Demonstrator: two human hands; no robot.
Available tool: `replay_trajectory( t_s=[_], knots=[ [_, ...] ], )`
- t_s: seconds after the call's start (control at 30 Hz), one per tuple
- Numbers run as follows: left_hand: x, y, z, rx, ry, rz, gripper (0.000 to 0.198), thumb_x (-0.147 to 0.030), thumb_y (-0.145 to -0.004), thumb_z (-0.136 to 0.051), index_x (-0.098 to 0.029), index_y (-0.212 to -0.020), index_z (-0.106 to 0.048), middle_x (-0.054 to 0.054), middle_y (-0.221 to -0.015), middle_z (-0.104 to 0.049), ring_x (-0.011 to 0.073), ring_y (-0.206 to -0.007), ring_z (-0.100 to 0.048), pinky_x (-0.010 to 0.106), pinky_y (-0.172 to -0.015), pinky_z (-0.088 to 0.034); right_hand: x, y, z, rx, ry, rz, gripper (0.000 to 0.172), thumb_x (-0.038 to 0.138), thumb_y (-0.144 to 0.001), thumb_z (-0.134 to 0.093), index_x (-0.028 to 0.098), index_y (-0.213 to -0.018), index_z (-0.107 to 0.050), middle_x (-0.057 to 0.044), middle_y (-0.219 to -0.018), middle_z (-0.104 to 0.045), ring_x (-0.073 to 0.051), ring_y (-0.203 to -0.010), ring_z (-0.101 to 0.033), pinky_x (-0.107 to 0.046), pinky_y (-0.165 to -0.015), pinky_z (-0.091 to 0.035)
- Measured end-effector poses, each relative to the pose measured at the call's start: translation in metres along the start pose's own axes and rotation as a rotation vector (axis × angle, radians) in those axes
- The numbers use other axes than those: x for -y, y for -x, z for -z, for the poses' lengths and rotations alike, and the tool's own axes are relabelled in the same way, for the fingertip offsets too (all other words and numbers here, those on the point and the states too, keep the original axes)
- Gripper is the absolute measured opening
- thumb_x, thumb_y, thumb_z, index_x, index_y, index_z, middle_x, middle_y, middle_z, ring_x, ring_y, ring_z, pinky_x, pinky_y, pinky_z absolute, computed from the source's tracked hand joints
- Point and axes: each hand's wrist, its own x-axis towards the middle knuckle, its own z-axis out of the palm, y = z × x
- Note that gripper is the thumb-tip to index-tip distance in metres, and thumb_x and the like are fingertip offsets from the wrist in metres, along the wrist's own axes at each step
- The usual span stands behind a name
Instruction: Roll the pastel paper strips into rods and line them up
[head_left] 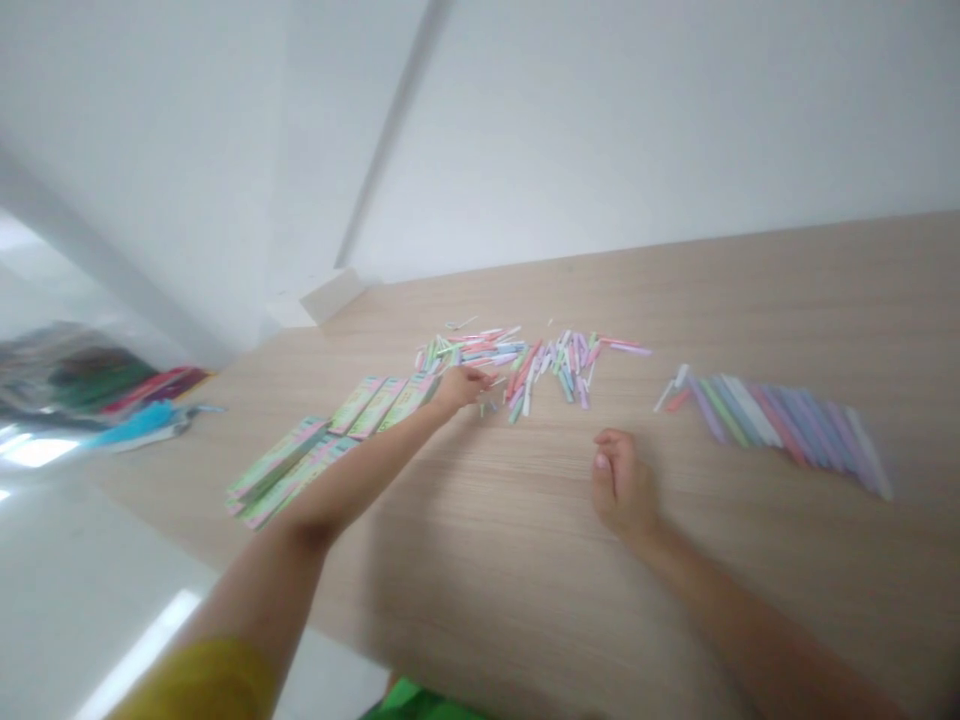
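Observation:
My left hand (pixel 459 388) reaches to the near edge of a loose pile of short pastel paper sticks (pixel 544 365), its fingers drawn together. Whether it pinches a stick is too small to tell. Beside that hand lie flat green-and-pink printed strips (pixel 379 405), with more in a second group (pixel 281 472) nearer me. My right hand (pixel 622 485) rests curled on the wooden tabletop (pixel 480 600), holding nothing visible. Beyond it, long pastel sticks lie side by side in a fanned row (pixel 784 432).
A white wall rises behind the table's far edge, with a pale block (pixel 334 295) in the corner. Off the left side are a plastic bag of colored items (pixel 90 385) and a blue object (pixel 136 426). A yellow sleeve (pixel 202 685) covers my left upper arm.

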Motion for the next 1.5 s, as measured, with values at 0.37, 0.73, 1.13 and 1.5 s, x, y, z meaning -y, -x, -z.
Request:
replay_trajectory(
  t_s=[0.37,0.73,1.13,1.5],
  knots=[
    [0.008,-0.031,-0.003,0.105,-0.476,-0.067,0.03,-0.044,-0.072,-0.065,-0.02,-0.087,-0.077,0.005,-0.071,-0.07,0.0172,-0.068,-0.061,0.023,-0.059,-0.039,-0.002,0.001,0.0,0.087,0.005,-0.045,0.023,0.034,-0.091,-0.035,0.017,-0.104,-0.043,0.005,-0.055,-0.048,-0.014,-0.045,-0.047,-0.026,-0.048,-0.03],
    [-0.016,-0.024,0.018,0.276,-0.687,-0.308,0.025,-0.033,-0.076,-0.057,-0.013,-0.079,-0.071,0.01,-0.078,-0.068,0.0203,-0.074,-0.061,0.027,-0.069,-0.041,0.0,0.001,0.0,0.104,0.063,0.009,0.03,0.036,-0.093,-0.028,0.016,-0.108,-0.044,0.001,-0.058,-0.054,-0.016,-0.048,-0.051,-0.028,-0.052,-0.033],
    [-0.061,0.106,0.027,0.397,-0.137,-0.608,0.035,-0.034,-0.095,-0.035,-0.017,-0.105,-0.065,0.008,-0.093,-0.068,0.0157,-0.084,-0.062,0.022,-0.077,-0.042,0.001,-0.004,-0.007,0.379,0.313,-0.059,0.056,0.039,-0.098,-0.013,0.02,-0.066,-0.054,-0.008,-0.054,-0.059,-0.016,-0.046,-0.051,-0.03,-0.05,-0.027],
    [-0.039,0.16,-0.026,0.331,-0.056,-0.74,0.032,-0.02,-0.093,-0.036,-0.017,-0.113,-0.06,0.008,-0.1,-0.069,0.0158,-0.091,-0.064,0.024,-0.079,-0.046,0.006,-0.003,0.004,0.656,0.203,0.144,0.053,0.035,-0.096,-0.017,0.019,-0.07,-0.06,-0.004,-0.062,-0.063,-0.015,-0.057,-0.055,-0.028,-0.056,-0.027]
  ],
)
